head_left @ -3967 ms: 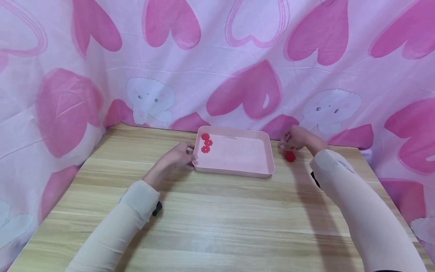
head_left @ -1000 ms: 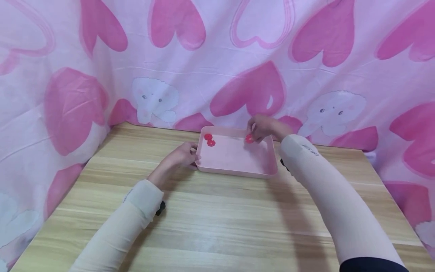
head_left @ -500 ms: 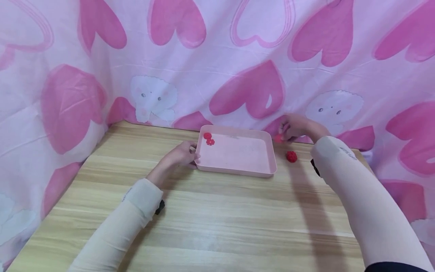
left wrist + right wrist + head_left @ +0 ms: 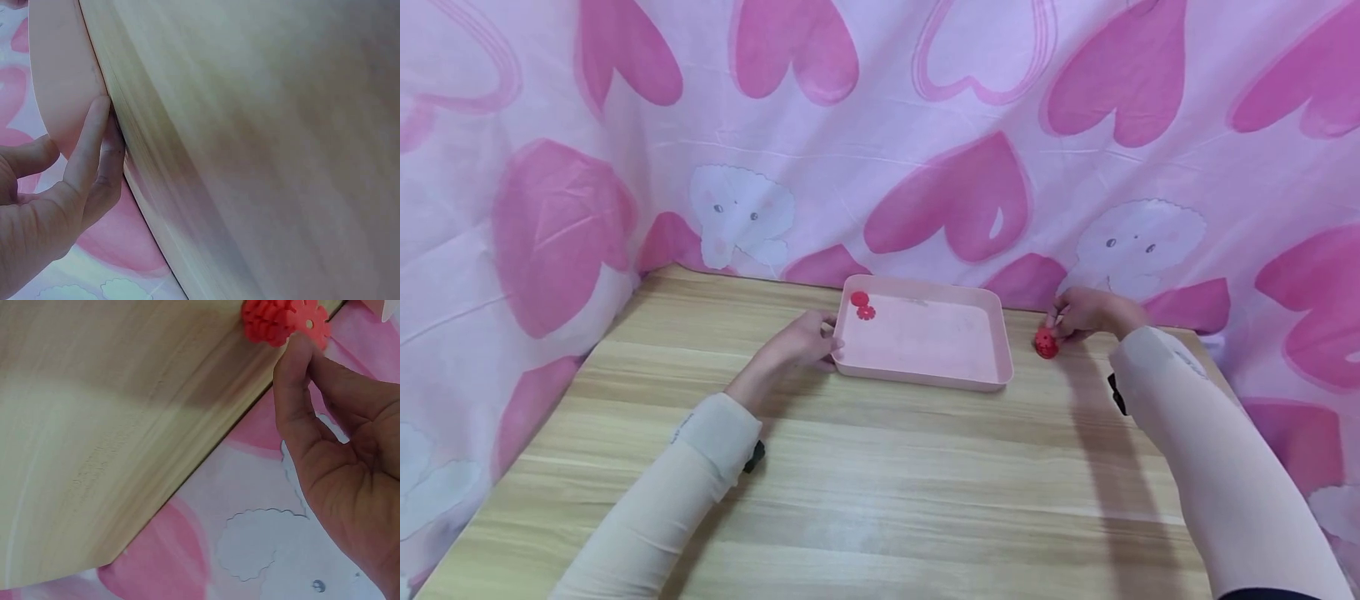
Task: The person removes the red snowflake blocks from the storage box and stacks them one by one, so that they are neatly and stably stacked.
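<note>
My right hand (image 4: 1084, 312) pinches a red notched plastic disc (image 4: 312, 322) between thumb and index finger. It is right at a small stack of similar red discs (image 4: 264, 324) on the table, to the right of the tray. In the head view the held disc overlaps the stack. My left hand (image 4: 803, 340) holds the left end of a shallow pink tray (image 4: 917, 379). Seen from the left wrist, its thumb (image 4: 37, 155) meets the rim while the other fingers lie along the outer wall. Inside the tray's far left corner lie two red discs (image 4: 866, 313), one overlapping the other.
A wood-grain table (image 4: 850, 483) spreads out in front of the tray. Pink heart-print cloth (image 4: 947, 192) hangs directly behind the table's far edge and down both sides. The table's far edge runs close behind the tray and the disc stack.
One red disc has left the tray: my right hand carried it from over the tray rightward, then down to the stack. My left hand has stayed at the tray's left end.
</note>
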Demonstrator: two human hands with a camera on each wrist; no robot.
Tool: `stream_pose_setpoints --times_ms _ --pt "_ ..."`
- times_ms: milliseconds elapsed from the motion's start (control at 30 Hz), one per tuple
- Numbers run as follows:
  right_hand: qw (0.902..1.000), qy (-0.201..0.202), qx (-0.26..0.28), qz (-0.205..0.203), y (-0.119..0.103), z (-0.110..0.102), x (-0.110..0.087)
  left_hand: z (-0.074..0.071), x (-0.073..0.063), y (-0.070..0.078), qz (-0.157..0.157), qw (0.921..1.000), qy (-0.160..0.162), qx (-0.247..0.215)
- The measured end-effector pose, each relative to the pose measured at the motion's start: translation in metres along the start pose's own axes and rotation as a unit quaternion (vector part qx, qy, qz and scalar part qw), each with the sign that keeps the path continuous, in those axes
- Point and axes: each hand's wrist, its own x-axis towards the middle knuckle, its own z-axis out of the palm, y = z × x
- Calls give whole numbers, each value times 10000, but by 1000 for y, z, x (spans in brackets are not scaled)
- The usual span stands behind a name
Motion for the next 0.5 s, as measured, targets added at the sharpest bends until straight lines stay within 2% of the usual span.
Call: stream_pose_setpoints --times_ms 267,500 --pt "9999 76 20 128 11 3 0 1 -1 2 -59 10000 41 68" --pt "9988 439 104 -163 14 2 -2 1 -3 4 -109 9998 29 135"
